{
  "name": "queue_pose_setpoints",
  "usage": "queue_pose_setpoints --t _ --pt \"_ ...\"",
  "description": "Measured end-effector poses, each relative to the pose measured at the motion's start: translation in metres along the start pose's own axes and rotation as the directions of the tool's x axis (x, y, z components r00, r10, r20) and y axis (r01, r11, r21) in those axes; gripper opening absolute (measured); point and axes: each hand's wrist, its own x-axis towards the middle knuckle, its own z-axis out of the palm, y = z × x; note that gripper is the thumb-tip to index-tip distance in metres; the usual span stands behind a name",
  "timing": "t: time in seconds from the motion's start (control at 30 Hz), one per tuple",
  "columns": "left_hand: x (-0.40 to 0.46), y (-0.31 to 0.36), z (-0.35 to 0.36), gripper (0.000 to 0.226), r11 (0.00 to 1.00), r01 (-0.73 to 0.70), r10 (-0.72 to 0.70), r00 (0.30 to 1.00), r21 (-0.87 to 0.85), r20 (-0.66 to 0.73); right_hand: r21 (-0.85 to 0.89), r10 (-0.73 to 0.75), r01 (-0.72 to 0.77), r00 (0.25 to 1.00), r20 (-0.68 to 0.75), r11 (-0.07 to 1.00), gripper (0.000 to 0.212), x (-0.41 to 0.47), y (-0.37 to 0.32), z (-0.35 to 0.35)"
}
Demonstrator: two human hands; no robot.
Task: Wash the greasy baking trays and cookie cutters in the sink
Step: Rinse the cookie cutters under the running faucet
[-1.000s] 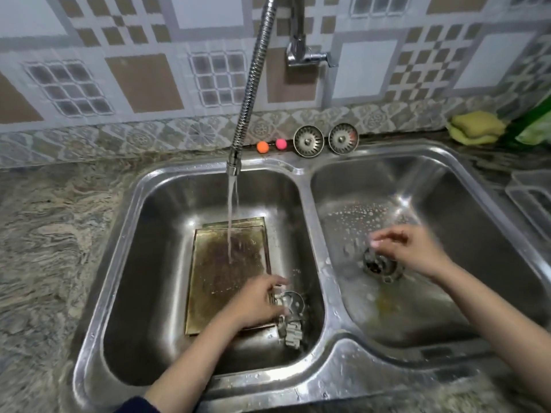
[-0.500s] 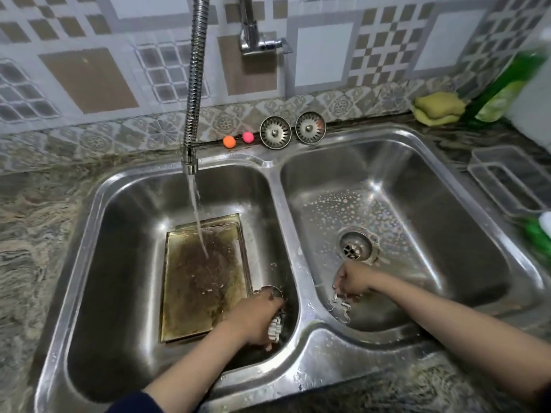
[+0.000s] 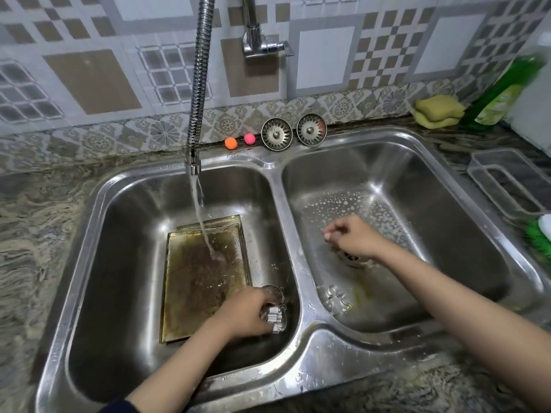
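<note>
Double steel sink (image 3: 298, 257), tap water (image 3: 198, 213) hitting greasy baking tray (image 3: 202, 281) in left basin. Left hand (image 3: 244, 315) clenched around ridged cookie cutters (image 3: 274, 318) just right of tray. Right hand (image 3: 353, 238) loosely curled over right basin's drain, grasping nothing I can see. Gingerbread-man cutter (image 3: 338, 299) lies near-left in right basin. Looks like sorting or rinsing; next likely needs sponge (image 3: 438, 111) from far-right bench.
</note>
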Motion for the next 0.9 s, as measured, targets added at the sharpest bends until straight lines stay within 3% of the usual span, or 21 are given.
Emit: queue_pose_setpoints --t 0.17,0.27,0.37,0.5,0.6,0.9 --pt "-0.013 -0.005 -0.007 0.042 0.909 0.029 -0.086 0.989 -0.416 -0.118 0.102 -0.157 0.167 0.983 -0.093 0.981 0.009 -0.020 -0.051 0.010" --pt "-0.020 -0.009 -0.015 0.038 0.727 0.018 -0.214 0.956 -0.686 -0.202 0.162 -0.234 0.229 0.972 0.008 0.960 0.008 -0.031 -0.072 0.031" --pt "-0.021 -0.016 -0.023 0.037 0.519 -0.011 -0.328 0.921 -0.855 -0.211 0.043 -0.286 0.282 0.942 0.177 0.958 0.010 -0.032 -0.082 0.054" --pt "-0.020 -0.020 -0.026 0.040 0.444 -0.027 -0.391 0.893 -0.895 -0.222 -0.088 -0.214 0.260 0.912 0.350 0.962 0.010 -0.025 -0.083 0.079" --pt "-0.018 -0.021 -0.020 0.043 0.431 -0.022 -0.403 0.890 -0.902 -0.214 -0.120 -0.133 0.191 0.916 0.378 0.974 0.017 -0.023 -0.080 0.090" --pt "-0.021 -0.024 -0.019 0.050 0.390 0.000 -0.370 0.915 -0.921 -0.157 0.062 -0.012 -0.013 0.920 0.392 0.998 0.020 -0.021 -0.080 0.093"
